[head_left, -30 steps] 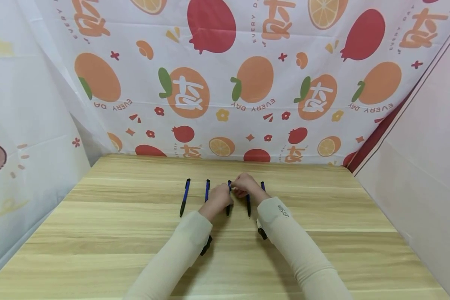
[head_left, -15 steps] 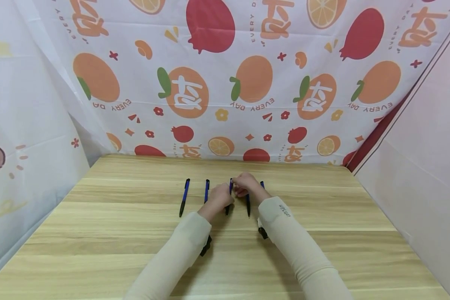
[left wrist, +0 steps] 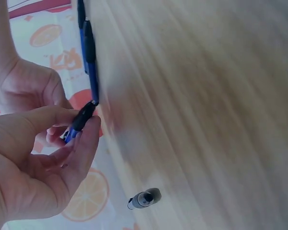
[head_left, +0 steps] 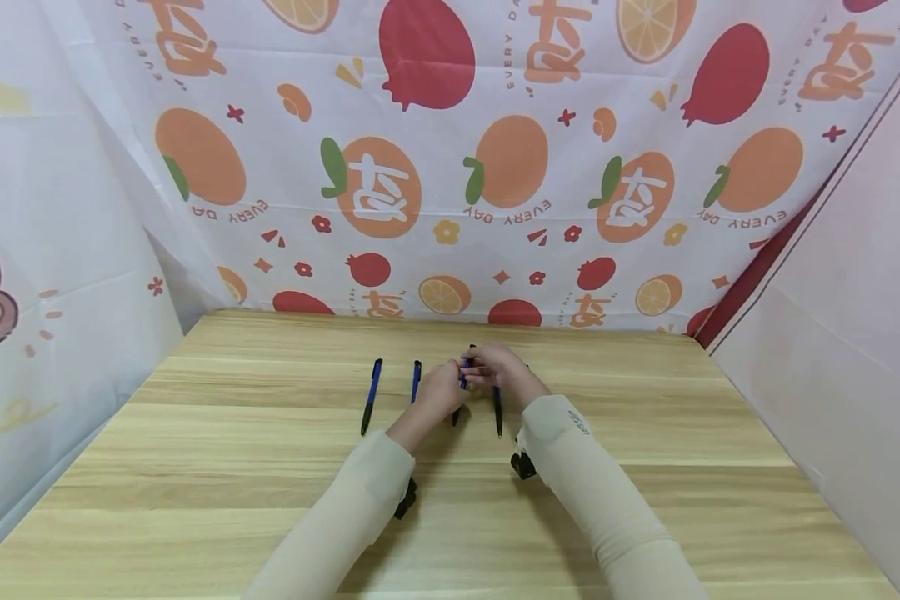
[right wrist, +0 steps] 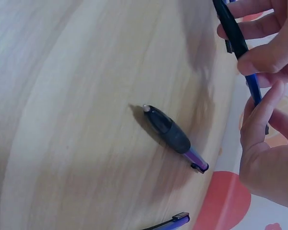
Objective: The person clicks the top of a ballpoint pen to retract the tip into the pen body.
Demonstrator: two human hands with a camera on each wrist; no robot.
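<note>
Both hands meet on one blue ballpoint pen [head_left: 465, 373] with a black grip, tilted and raised off the table. My left hand [head_left: 442, 390] pinches the black grip between thumb and fingers, as the left wrist view shows on the pen [left wrist: 84, 117]. At the pen's blue clip end, my right hand [head_left: 501, 371] has thumb and fingers around the barrel; the right wrist view has this hand [right wrist: 264, 153] below the left hand [right wrist: 273, 45]. A similar pen [head_left: 498, 412] lies just under the right hand, partly covered by it.
Two more blue pens, the far left one [head_left: 371, 398] and its neighbour [head_left: 417, 379], lie on the wooden table [head_left: 195, 467]. Another pen [right wrist: 175, 222] shows at the bottom of the right wrist view. A fruit-print curtain [head_left: 450, 242] hangs behind the table.
The held pen has come up and shifted toward the back, its clip end higher between the hands. The right fingers have spread further around it; the left hand has risen slightly.
</note>
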